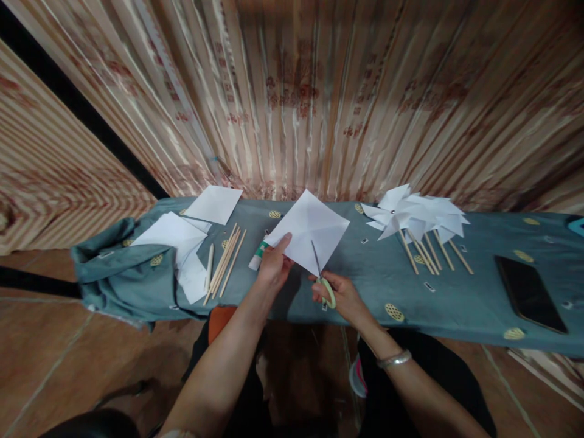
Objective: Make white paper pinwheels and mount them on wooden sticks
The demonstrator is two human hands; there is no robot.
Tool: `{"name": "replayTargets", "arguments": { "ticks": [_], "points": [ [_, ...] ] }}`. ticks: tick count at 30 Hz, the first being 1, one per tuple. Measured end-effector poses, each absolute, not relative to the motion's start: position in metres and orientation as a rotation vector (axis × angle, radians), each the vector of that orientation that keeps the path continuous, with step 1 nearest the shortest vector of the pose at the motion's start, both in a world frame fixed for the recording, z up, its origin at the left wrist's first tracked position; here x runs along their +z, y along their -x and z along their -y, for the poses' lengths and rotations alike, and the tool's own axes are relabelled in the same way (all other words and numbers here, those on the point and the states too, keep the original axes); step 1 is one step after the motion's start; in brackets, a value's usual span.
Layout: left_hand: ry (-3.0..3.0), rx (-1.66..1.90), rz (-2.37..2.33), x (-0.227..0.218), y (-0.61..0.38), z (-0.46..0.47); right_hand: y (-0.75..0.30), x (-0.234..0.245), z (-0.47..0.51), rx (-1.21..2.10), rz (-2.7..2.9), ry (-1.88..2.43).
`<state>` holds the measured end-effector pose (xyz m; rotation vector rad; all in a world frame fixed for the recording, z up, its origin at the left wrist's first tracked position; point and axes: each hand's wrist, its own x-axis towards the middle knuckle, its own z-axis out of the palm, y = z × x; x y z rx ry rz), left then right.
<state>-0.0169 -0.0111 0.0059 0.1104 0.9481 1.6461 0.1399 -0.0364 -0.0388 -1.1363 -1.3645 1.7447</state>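
My left hand [275, 263] grips a white square sheet of paper [310, 222] by its left side, thumb on top. Faint creases cross the sheet, which is turned with one corner toward me. In my right hand [342, 294] is a pair of scissors [326, 293] with light green handles, fingers through the loops. Its blades lie at the paper's near corner, pointing toward the middle. Beside my left hand, a green and white glue stick [258, 255] rests on the cloth, partly under the paper.
Several finished paper pinwheels [415, 213] on sticks lie to the right, with a dark phone [529, 293] beyond them. Left of me are loose wooden sticks [227, 264], a whitish pencil-like stick [209, 267] and white paper sheets [168, 234]. A patterned green cloth [387, 286] covers the narrow table before a curtain.
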Motion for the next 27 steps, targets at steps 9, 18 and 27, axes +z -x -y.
{"name": "replayTargets", "arguments": {
  "ticks": [9,18,27],
  "points": [
    [-0.127,1.631,-0.938,0.0018,0.0146,0.0118,-0.1430,-0.0353,0.0356,1.697,1.429,1.107],
    [-0.137,1.628,-0.928,0.0014,0.0144,0.0124,-0.1409,-0.0346,0.0359,1.714,1.379,1.162],
    [-0.133,1.642,-0.937,0.0033,0.0138,0.0128,-0.1382,-0.0332,0.0364,1.751,1.319,1.184]
  ]
}}
